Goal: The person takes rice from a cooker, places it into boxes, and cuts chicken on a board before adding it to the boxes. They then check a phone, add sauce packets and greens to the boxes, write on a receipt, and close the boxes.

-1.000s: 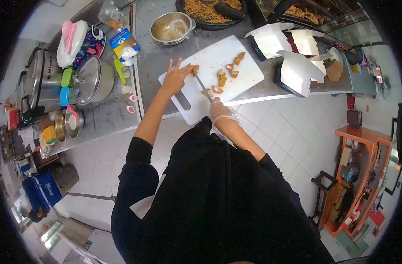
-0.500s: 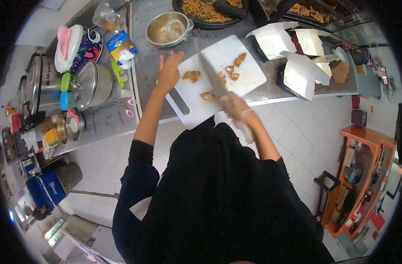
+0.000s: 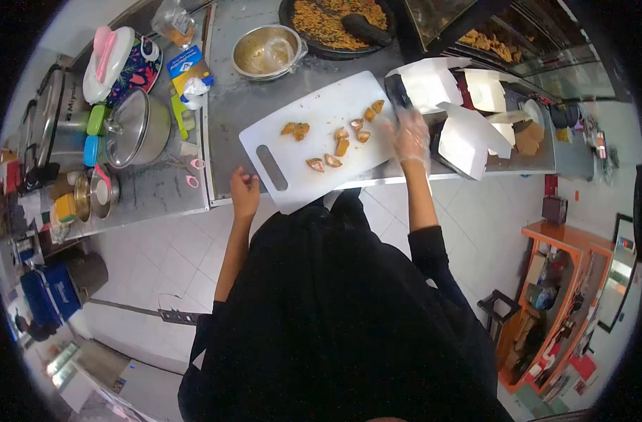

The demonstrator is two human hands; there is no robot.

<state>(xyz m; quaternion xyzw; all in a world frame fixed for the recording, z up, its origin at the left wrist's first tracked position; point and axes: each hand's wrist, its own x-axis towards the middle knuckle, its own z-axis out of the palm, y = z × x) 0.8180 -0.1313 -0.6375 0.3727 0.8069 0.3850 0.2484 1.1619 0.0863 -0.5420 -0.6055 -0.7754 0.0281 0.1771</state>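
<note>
A white cutting board (image 3: 314,116) lies tilted on the metal counter, its handle slot at the left. Cut pieces of browned food (image 3: 342,148), pale inside on several, are spread over it, with a small cluster (image 3: 295,131) towards the left. My left hand (image 3: 245,191) is just beside the board's lower left corner, holding nothing, fingers loosely bent and apart. At the board's right edge, my right hand (image 3: 409,137) wears a clear plastic glove. Its fingers are somewhat blurred but look spread, close to the open boxes. I see no knife in it.
Open white-lined boxes (image 3: 428,86) stand right of the board. Behind it are a metal bowl (image 3: 266,53) and a dark stone mortar (image 3: 335,50) with ground paste and a pestle (image 3: 367,30). A lidded pot (image 3: 151,130) and pink-handled scissors (image 3: 194,172) sit at the left.
The knife has left my right hand, which has moved right towards the boxes. My left hand has dropped from above the board to its lower left. The board has turned slightly and more pieces lie separated.
</note>
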